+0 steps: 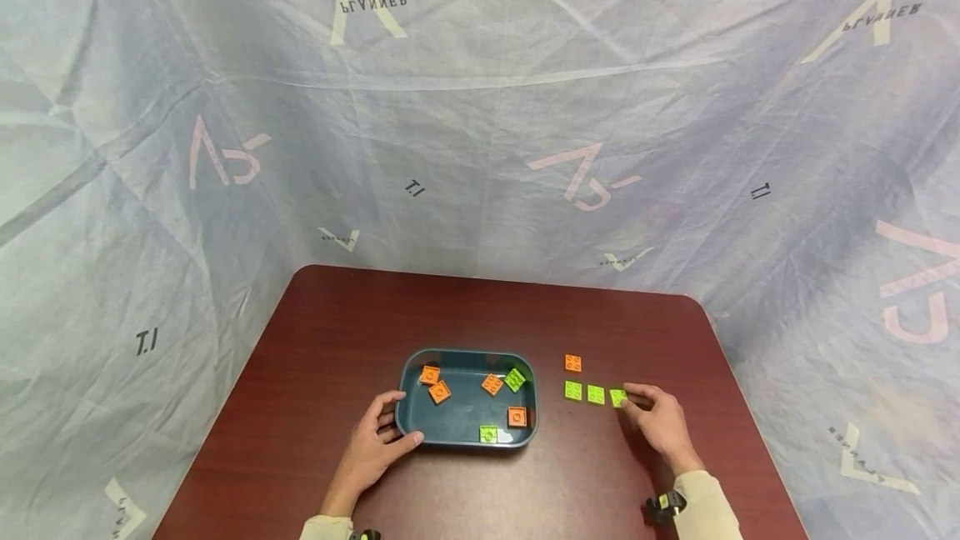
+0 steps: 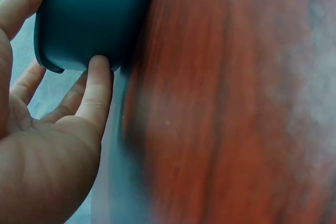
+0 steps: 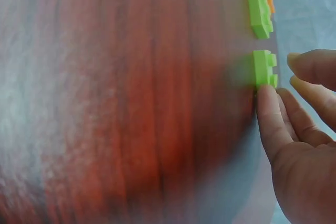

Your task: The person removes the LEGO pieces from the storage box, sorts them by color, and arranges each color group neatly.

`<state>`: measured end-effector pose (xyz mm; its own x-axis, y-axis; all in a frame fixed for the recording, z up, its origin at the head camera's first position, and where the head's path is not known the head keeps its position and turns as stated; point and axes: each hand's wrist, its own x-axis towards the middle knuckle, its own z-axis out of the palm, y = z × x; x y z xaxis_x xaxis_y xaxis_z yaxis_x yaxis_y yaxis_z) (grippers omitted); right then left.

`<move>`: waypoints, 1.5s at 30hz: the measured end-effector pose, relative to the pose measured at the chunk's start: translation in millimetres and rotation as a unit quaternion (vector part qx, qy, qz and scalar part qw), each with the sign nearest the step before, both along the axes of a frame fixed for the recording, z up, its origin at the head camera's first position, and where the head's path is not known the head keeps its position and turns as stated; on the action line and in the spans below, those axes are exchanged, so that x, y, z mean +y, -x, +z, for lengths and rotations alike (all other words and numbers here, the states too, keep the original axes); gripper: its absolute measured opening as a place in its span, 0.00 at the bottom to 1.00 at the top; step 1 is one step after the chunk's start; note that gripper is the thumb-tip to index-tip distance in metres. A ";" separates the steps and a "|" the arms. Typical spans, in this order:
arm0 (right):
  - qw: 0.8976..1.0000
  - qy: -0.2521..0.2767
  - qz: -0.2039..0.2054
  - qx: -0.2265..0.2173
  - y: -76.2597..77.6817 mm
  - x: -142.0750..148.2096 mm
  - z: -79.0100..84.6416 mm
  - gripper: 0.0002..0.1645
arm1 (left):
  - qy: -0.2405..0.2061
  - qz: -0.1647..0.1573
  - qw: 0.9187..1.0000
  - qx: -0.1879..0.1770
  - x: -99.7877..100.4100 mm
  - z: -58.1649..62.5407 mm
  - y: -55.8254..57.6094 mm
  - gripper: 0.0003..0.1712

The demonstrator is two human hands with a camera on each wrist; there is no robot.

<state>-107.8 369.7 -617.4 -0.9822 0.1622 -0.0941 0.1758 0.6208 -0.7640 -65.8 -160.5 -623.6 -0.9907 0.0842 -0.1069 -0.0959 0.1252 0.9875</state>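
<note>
In the head view, my left hand [image 1: 370, 446] grips the left end of a dark teal tray [image 1: 465, 443], thumb at the front edge and fingers at the left side. The left wrist view shows fingertips [image 2: 98, 64] pressed against the tray's outer wall. To the right, a row of green toy building bricks lies on the table. My right hand [image 1: 660, 423] reaches the rightmost green brick [image 1: 617, 397]. Seen from the right wrist, one fingertip touches the end of this green brick [image 3: 262, 69], while other fingers spread apart beyond it.
Orange bricks [image 1: 439, 392] and green bricks [image 1: 489, 433] lie scattered inside the tray. Behind the row, one orange brick [image 1: 573, 362] sits on the reddish-brown table [image 1: 345, 315]. Printed grey fabric [image 1: 480, 215] hangs around the table's back and sides.
</note>
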 end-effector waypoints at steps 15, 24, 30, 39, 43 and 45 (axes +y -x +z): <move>1.000 0.007 0.002 0.020 2.7 -28.2 34.0 0.25 | 0.005 -0.002 1.000 -0.001 0.4 1.3 -0.2 0.45; 0.997 0.065 0.006 0.031 7.7 -56.1 45.3 0.23 | 0.002 -0.003 1.000 0.000 1.2 0.5 -0.5 0.45; 0.995 0.085 0.024 0.038 11.3 -73.6 48.4 0.23 | 0.001 -0.003 1.000 0.005 1.6 0.3 -0.3 0.46; 0.987 0.149 0.048 0.030 14.4 -94.8 52.9 0.25 | 0.000 -0.003 1.000 0.001 0.3 -1.1 -0.8 0.45; 0.984 0.168 0.055 0.033 16.0 -108.6 57.2 0.23 | 0.003 -0.003 1.000 0.004 0.3 -1.1 -0.5 0.45; 0.982 0.178 0.061 0.033 17.2 -116.8 58.7 0.23 | 0.005 -0.003 1.000 0.004 0.5 -1.0 -0.3 0.45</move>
